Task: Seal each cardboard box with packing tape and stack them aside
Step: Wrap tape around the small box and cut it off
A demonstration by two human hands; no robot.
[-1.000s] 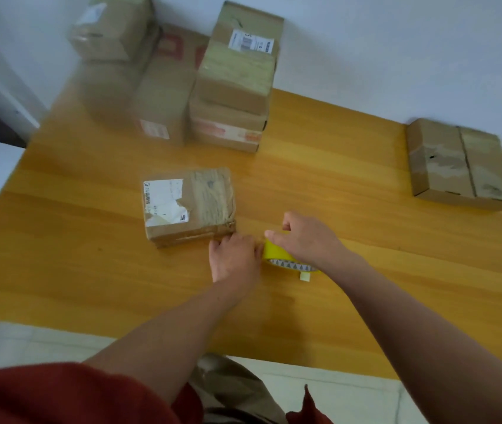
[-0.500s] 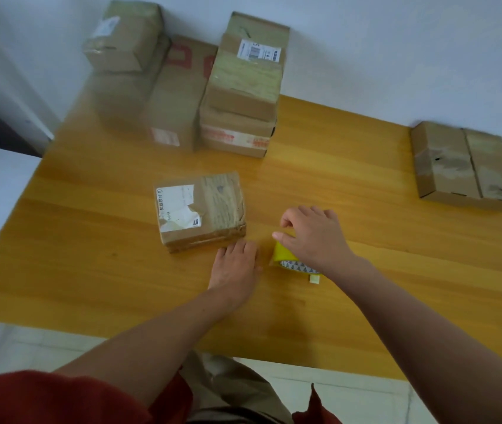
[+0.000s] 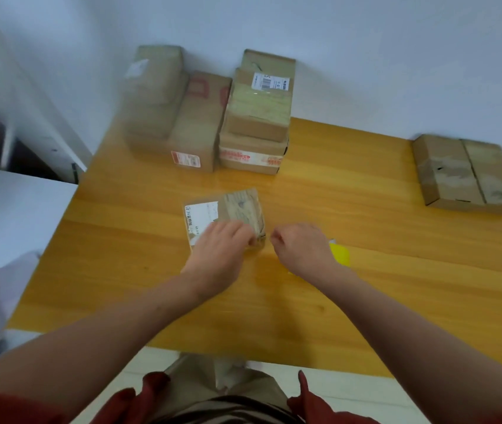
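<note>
Cardboard box (image 3: 228,206), small and squat, near the middle of the wooden table (image 3: 366,301), white label on the left of its top, brown tape over the right. Left hand (image 3: 217,249) laid on the near part of that top, fingers (image 3: 237,232) fairly straight and pressed flat toward the near right corner, clamped on nothing. Right hand (image 3: 301,249) just right of the box, fingers curled in, thumb and forefinger drawn together at the tip nearest the box; impossible to tell whether anything pinched between them. Yellow tape roll (image 3: 339,254) peeking out at the right edge of that hand, low on the table; unclear whether gripped or merely beside the palm. Far left, against the white wall (image 3: 366,56): a tall blurred box (image 3: 155,93), a long box with red markings (image 3: 200,123) just right of it, then a stack of two, barcode-labelled box (image 3: 260,108) on top of a box with red-printed tape (image 3: 251,156). Far right, well apart from the rest, a flat box (image 3: 464,172) with a dark seam down its top. Red sleeves (image 3: 14,408) at the near edge of view.
</note>
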